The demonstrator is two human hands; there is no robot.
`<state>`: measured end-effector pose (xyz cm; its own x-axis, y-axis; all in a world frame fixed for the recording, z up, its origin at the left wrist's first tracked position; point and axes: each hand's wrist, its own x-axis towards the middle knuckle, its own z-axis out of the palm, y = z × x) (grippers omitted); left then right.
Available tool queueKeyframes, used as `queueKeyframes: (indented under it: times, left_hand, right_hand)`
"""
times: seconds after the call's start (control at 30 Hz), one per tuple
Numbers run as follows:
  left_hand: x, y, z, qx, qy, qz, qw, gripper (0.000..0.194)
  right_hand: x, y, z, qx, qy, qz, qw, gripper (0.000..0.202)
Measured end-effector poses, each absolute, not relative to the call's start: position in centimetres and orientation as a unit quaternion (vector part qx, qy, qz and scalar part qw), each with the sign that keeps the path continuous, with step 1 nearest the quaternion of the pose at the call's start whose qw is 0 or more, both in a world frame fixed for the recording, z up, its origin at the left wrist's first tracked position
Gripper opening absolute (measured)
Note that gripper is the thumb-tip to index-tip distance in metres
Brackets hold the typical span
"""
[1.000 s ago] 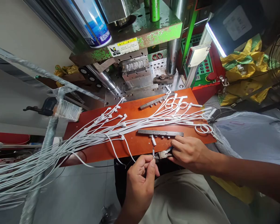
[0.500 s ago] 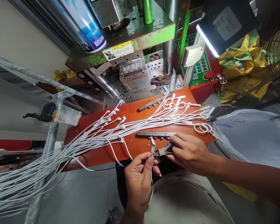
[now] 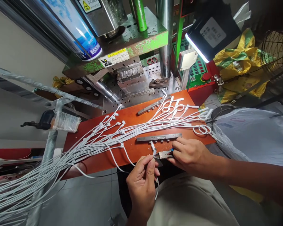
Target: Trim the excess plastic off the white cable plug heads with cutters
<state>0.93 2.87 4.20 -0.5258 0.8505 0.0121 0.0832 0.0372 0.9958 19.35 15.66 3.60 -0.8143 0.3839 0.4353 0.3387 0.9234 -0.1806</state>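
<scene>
My left hand (image 3: 143,175) pinches a thin white cable (image 3: 157,188) near its end, at the front edge of the orange board (image 3: 132,153). Just above my fingertips a white connector (image 3: 152,147) sits on that cable. My right hand (image 3: 191,155) is closed around small pliers (image 3: 165,154) with blue on the handle; their tips meet the cable end at my left fingertips. Behind both hands lies a metal bar with small pegs (image 3: 159,137). A second pegged bar (image 3: 153,106) lies farther back, partly under white cables (image 3: 132,128).
A press with a green-edged plate (image 3: 153,42) and a metal mould (image 3: 132,78) stands behind the board. A spray can (image 3: 85,40) is at upper left, a lit lamp (image 3: 198,48) at upper right. A wrapped pole (image 3: 47,147) stands left, a plastic-lined bin (image 3: 252,135) right.
The pliers' jaws have come closer to my left fingertips and now sit more level at the cable end. The whole view has shifted slightly.
</scene>
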Motion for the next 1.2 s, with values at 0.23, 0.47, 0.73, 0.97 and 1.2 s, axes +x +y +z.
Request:
queueKeyframes:
  times: [0.23,0.47,0.73,0.97,1.2]
  left_hand:
    - [0.1,3.2,3.9,0.335,0.650,0.587,0.348,0.017]
    - [0.9,2.9,3.1,0.276,0.639,0.623,0.357,0.020]
    - [2.2,3.3,3.0,0.254,0.625,0.656,0.339,0.020]
    - [2.3,3.1,2.8,0.246,0.625,0.657,0.342,0.020]
    - [2.3,3.5,2.8,0.232,0.618,0.659,0.361,0.021]
  right_hand:
    - [19.7,15.4,3.1,-0.194,-0.944,0.088,0.251,0.039]
    - [18.8,15.1,3.5,-0.231,-0.939,0.052,0.251,0.035]
    - [18.4,14.6,3.8,-0.245,-0.940,0.061,0.231,0.029]
    - [18.6,14.7,3.9,-0.231,-0.945,0.053,0.225,0.031]
    - [18.4,14.7,4.2,-0.249,-0.944,0.036,0.212,0.030]
